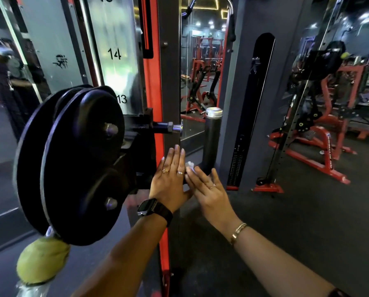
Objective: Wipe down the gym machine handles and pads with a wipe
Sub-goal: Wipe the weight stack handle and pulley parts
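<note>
Head view, left hand (pixel 168 181), right hand (pixel 209 195), both flat-fingered, one wipe (pixel 190 165) between them, one handle (pixel 211 142) behind

A black watch (pixel 147 207) and two rings (pixel 180 172) are worn on the left grip (pixel 168 181); a gold bangle (pixel 238 231) and a single ring (pixel 212 186) on the right grip (pixel 209 194).

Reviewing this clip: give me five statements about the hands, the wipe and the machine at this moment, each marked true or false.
1. The left hand has a black smartwatch at its wrist. True.
2. The small white wipe lies on the floor, away from both hands. False: it sits at the fingertips of the right hand, right beside the left hand.
3. The upright black cylindrical post has a silver metal cap. True.
4. The silver numbered panel shows 3 and 4. False: it shows 13 and 14.
5. Both hands have straight fingers. True.
</note>
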A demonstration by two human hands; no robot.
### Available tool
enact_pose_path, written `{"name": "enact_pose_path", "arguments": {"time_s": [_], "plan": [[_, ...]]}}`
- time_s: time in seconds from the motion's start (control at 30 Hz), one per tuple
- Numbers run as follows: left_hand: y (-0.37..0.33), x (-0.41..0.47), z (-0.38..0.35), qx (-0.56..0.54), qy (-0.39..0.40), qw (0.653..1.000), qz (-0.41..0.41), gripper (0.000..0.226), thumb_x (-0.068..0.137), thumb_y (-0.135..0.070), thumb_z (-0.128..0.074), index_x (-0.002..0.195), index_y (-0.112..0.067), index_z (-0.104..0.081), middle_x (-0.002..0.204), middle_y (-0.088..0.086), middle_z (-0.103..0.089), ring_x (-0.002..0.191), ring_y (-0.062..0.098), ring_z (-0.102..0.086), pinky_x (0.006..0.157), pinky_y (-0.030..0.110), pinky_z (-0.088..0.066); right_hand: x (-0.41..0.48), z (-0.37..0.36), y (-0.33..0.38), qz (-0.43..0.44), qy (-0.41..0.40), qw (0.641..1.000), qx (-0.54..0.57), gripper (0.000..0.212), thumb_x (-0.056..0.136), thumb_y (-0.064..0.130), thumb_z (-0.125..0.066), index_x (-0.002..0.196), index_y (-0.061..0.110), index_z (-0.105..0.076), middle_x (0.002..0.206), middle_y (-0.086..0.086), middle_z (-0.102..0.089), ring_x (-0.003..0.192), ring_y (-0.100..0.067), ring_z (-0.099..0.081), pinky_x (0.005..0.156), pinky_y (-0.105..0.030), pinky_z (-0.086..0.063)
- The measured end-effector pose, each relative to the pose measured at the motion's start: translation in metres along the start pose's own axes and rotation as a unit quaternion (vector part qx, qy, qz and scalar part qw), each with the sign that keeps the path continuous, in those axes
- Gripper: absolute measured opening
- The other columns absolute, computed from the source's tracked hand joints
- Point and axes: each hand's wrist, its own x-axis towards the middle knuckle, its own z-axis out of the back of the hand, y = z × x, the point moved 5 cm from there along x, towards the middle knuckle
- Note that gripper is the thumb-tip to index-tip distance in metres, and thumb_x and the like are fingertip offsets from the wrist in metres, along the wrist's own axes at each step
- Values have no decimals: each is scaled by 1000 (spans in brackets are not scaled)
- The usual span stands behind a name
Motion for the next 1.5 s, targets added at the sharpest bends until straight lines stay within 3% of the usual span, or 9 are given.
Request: {"name": "enact_pose_path", "arguments": {"time_s": [0.17,0.3,0.4,0.5,0.67,0.87,1.1,1.27,1.5], "plan": [[0,1,-4,13,28,1000,-3,109,81,-70,-41,145,-12,26,154,8,28,145,19,23,117,33,16,-12,19,-38,73,7,995,-67,56,93,0,-41,146,14,-32,155,-2,-22,146,-21,-16,117,-47,-15],[1,1,-1,-17,20,1000,8,112,73,-80,-32,151,-10,8,159,10,0,147,17,5,119,36,-3,-21,34,-43,-173,-78,971,145,58,83,-10,-55,137,8,-48,145,-7,-45,138,-22,-37,111,-47,-34],[1,2,4,-33,18,999,-11,99,86,-78,-12,151,-3,-13,158,14,-14,147,25,-12,117,43,-13,-36,22,-30,-565,-79,696,435,38,94,0,-48,128,14,-58,126,-5,-61,112,-14,-58,95,-35,-49],[0,1,4,-27,24,999,-28,89,94,-65,2,148,-1,-30,156,18,-25,145,33,-24,114,49,-16,-26,2,24,-653,5,420,630,20,100,15,-46,95,12,-65,87,-5,-68,74,-14,-62,83,-36,-52],[0,2,5,-19,29,999,-29,86,97,-59,6,146,-2,-36,154,19,-30,144,33,-27,114,49,-18,16,1,69,-602,-29,190,775,35,103,15,-37,86,6,-67,70,-7,-68,60,-11,-65,57,-24,-54],[0,4,7,-16,31,999,-27,87,97,-61,4,146,-2,-37,153,19,-33,143,33,-30,113,48,-19,15,9,49,-648,-58,79,755,29,99,25,-46,99,0,-61,73,-15,-71,73,-24,-70,58,-31,-59],[0,3,4,-16,37,999,-28,88,96,-65,2,148,-4,-32,156,19,-26,146,33,-23,115,48,-17,16,26,27,-681,-113,96,717,9,98,11,-47,104,5,-52,83,-11,-63,60,-13,-63,44,-27,-51],[0,4,8,-16,32,999,-21,93,90,-73,6,148,-6,-21,156,15,-16,147,30,-17,118,46,-14,15,34,32,-681,-116,274,669,23,98,12,-43,118,8,-54,96,-10,-60,87,-20,-61,72,-32,-47],[1,4,9,-31,66,997,-15,98,90,-75,-1,143,-3,-43,149,18,-41,140,30,-33,109,49,-32,21,68,20,-605,-173,531,567,28,102,19,-39,124,15,-54,92,-1,-62,78,-1,-61,67,-19,-47]]}}
